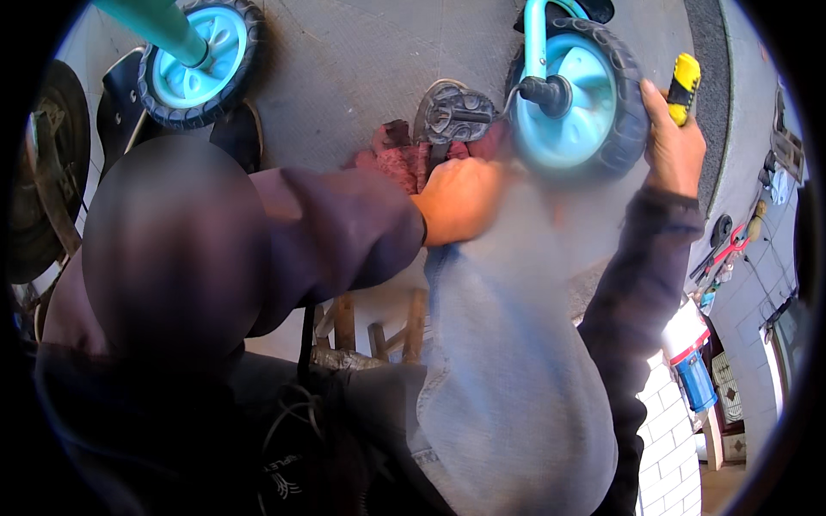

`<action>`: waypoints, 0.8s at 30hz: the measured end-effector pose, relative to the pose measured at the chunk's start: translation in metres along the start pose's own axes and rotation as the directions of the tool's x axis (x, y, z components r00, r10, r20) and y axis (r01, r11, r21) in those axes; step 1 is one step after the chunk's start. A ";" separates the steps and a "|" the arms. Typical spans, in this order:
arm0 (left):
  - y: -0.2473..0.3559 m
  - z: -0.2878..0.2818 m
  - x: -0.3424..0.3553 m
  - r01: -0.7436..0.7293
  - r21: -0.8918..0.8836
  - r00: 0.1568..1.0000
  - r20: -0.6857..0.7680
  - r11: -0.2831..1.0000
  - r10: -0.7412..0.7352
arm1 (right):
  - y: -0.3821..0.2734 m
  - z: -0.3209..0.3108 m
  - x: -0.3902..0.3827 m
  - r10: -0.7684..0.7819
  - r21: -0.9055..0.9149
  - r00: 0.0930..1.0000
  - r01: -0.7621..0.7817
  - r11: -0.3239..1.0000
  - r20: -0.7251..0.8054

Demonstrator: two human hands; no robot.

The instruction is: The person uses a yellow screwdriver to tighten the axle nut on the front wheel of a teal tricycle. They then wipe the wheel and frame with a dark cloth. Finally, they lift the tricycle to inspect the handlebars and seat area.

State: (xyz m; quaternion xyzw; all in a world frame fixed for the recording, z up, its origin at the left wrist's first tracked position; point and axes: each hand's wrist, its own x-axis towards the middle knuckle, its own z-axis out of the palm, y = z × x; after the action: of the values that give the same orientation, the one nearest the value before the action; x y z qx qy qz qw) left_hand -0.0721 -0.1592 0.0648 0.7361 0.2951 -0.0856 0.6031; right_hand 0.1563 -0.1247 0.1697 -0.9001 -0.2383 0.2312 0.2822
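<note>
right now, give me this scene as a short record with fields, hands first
left hand: curled, blurred, next to red fabric; grip unclear
right hand: holding a yellow-and-black tool, at the tyre of the right wheel
right wheel: turquoise centre, dark tyre
left wheel: same colours, farther from both hands
pedal: black, between the wheels

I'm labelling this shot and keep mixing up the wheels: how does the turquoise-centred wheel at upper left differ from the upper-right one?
The left wheel has no hand on it, while the right wheel has the person's right hand at its tyre's edge. The left wheel looks smaller in the picture than the right wheel. Both have turquoise centres and dark treaded tyres.
</note>
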 end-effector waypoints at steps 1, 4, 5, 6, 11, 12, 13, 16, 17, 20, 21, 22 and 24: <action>-0.002 0.000 0.002 0.038 -0.059 0.999 -0.016 0.998 -0.039 | 0.005 -0.003 -0.007 0.012 -0.058 0.999 -0.014 0.998 -0.040; -0.010 -0.002 0.007 0.209 -0.218 0.956 -0.161 0.953 -0.246 | 0.026 -0.005 -0.041 0.068 -0.104 0.997 -0.071 0.992 -0.037; -0.020 0.001 0.009 0.275 -0.240 0.940 -0.138 0.931 -0.313 | 0.042 0.001 -0.054 0.005 -0.082 0.998 -0.009 0.997 -0.056; -0.020 0.001 0.010 0.264 -0.246 0.942 -0.141 0.932 -0.304 | 0.053 0.001 -0.065 -0.055 -0.075 0.994 0.048 0.996 -0.097; -0.017 -0.002 0.016 0.238 -0.206 0.954 -0.133 0.949 -0.268 | 0.054 0.027 -0.095 -0.096 0.033 0.980 0.103 0.994 -0.176; -0.017 -0.002 0.017 0.231 -0.180 0.957 -0.133 0.956 -0.257 | 0.052 0.032 -0.096 -0.087 0.041 0.974 0.097 0.994 -0.211; -0.015 -0.002 0.018 0.236 -0.178 0.959 -0.117 0.955 -0.259 | 0.056 0.031 -0.093 -0.118 0.087 0.970 0.139 0.987 -0.212; -0.011 0.000 0.018 0.238 -0.177 0.962 -0.093 0.955 -0.257 | 0.063 0.024 -0.089 -0.169 0.012 0.966 0.175 0.985 -0.196; -0.011 -0.002 0.017 0.225 -0.176 0.964 -0.104 0.958 -0.245 | 0.062 0.024 -0.088 -0.159 0.053 0.970 0.171 0.984 -0.184; -0.012 0.000 0.016 0.188 -0.165 0.968 -0.134 0.968 -0.211 | 0.054 0.021 -0.073 -0.201 -0.019 0.968 0.200 0.980 -0.153; -0.012 0.003 0.014 0.176 -0.165 0.970 -0.137 0.971 -0.199 | 0.048 0.017 -0.067 -0.222 -0.082 0.965 0.212 0.974 -0.141; -0.012 0.005 0.014 0.165 -0.173 0.970 -0.149 0.971 -0.191 | 0.033 0.013 -0.060 -0.172 -0.260 0.969 0.123 0.958 -0.179; -0.013 0.007 0.015 0.142 -0.186 0.968 -0.181 0.972 -0.176 | 0.020 0.009 -0.042 -0.111 -0.065 0.992 0.106 0.992 -0.065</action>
State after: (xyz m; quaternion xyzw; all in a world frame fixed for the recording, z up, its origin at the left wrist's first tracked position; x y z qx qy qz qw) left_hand -0.0652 -0.1598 0.0452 0.6603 0.4176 -0.0349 0.6232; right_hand 0.1245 -0.1589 0.1626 -0.9014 -0.2841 0.1773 0.2745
